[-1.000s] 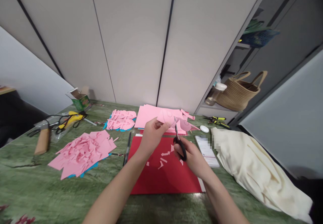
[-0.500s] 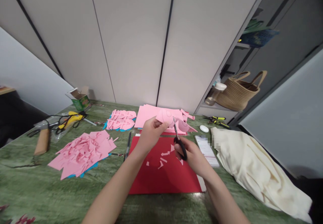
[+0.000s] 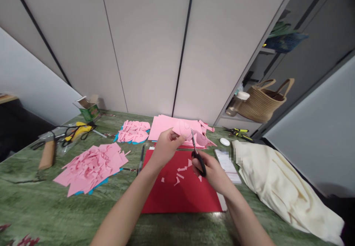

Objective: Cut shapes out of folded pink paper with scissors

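Observation:
My left hand (image 3: 167, 145) pinches a piece of pink paper (image 3: 183, 127) that has curved lines drawn on it. My right hand (image 3: 207, 168) is wrapped round the black handles of a pair of scissors (image 3: 199, 162). The scissor blades point up and away from me, against the right part of the pink paper. Under both hands lies a red sheet (image 3: 177, 198) with several small pink scraps (image 3: 181, 169) on it. Behind them is a stack of pink sheets (image 3: 160, 124), partly covered by the held paper.
A heap of pink paper pieces (image 3: 91, 166) lies left, with cut pink shapes (image 3: 134, 131) behind it. A black pen (image 3: 141, 157) is beside the red sheet. On the right are a phone (image 3: 229, 168), a white oval object (image 3: 224, 141), pliers (image 3: 238, 132) and cream cloth (image 3: 277, 186).
Both hands, the pink paper and the scissors keep almost the same pose. The whole view has shifted very slightly.

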Demonstrator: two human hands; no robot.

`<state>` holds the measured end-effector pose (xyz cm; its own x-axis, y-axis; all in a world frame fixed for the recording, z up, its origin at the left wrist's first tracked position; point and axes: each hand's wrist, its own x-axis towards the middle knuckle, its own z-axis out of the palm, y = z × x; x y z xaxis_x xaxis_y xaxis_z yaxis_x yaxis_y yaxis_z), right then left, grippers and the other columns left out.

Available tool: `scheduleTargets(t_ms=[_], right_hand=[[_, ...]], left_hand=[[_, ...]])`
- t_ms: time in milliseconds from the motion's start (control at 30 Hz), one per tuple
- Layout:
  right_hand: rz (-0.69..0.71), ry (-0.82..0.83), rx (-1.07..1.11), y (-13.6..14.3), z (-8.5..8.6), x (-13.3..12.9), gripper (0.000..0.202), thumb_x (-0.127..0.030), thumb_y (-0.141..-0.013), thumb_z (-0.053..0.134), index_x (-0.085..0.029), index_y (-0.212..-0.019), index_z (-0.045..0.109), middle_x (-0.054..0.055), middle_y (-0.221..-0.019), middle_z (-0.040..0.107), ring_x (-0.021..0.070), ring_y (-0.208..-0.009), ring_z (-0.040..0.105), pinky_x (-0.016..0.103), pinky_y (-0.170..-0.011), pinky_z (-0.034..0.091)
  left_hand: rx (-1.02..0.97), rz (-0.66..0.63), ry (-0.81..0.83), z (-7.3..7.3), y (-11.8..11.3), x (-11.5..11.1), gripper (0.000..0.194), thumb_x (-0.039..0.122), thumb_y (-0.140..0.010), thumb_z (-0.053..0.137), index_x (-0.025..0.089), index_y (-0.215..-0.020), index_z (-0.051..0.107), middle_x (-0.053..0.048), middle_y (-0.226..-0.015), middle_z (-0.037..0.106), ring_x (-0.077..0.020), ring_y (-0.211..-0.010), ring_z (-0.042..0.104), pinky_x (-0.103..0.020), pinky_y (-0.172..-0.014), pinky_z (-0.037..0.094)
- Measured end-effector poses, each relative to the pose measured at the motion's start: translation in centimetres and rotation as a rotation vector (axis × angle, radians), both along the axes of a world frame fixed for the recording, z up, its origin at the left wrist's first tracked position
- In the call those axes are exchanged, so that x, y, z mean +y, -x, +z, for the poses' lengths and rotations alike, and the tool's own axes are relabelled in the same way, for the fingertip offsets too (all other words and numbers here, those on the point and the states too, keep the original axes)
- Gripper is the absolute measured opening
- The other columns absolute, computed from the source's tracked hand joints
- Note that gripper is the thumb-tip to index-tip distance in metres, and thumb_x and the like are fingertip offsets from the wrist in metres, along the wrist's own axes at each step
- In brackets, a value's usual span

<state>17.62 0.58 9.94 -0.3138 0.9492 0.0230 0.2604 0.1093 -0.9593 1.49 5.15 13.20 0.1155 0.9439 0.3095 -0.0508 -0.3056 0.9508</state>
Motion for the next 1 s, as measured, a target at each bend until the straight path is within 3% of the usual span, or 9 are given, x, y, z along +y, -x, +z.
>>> scheduleTargets(t_ms=[267, 667, 1000], right_hand=[[-0.039, -0.075, -0.101, 0.15, 0.48, -0.33, 0.035, -0.049, -0.086, 0.044, -0.02, -0.068, 0.041, -0.004, -0.055, 0.044, 0.0112, -0.051, 0.039, 0.024, -0.05, 0.03], [-0.032, -0.074, -0.113, -0.12, 0.25, -0.19, 0.034, -0.05, -0.086, 0.043, -0.02, -0.07, 0.041, -0.004, -0.055, 0.044, 0.0118, -0.052, 0.039, 0.024, -0.05, 0.031], [-0.063, -0.086, -0.118, -0.25, -0.13, 0.21, 0.031, -0.045, -0.085, 0.047, -0.021, -0.067, 0.04, -0.005, -0.054, 0.045, 0.0114, -0.05, 0.04, 0.024, -0.049, 0.03]], left_hand=[[-0.052, -0.042, -0.003, -0.41, -0.2, 0.13, 0.017, 0.024, -0.074, 0.059, 0.014, -0.085, 0.067, -0.005, -0.083, 0.07, -0.0157, -0.074, 0.061, -0.027, -0.071, 0.046], [-0.051, -0.043, 0.038, 0.1, 0.05, 0.07, 0.013, 0.027, -0.072, 0.062, 0.014, -0.072, 0.066, -0.004, -0.073, 0.069, -0.0159, -0.07, 0.061, -0.028, -0.07, 0.046], [-0.072, -0.049, 0.055, -0.08, -0.01, 0.34, 0.015, 0.024, -0.072, 0.061, 0.014, -0.08, 0.068, -0.006, -0.08, 0.071, -0.0169, -0.073, 0.063, -0.027, -0.07, 0.046]])
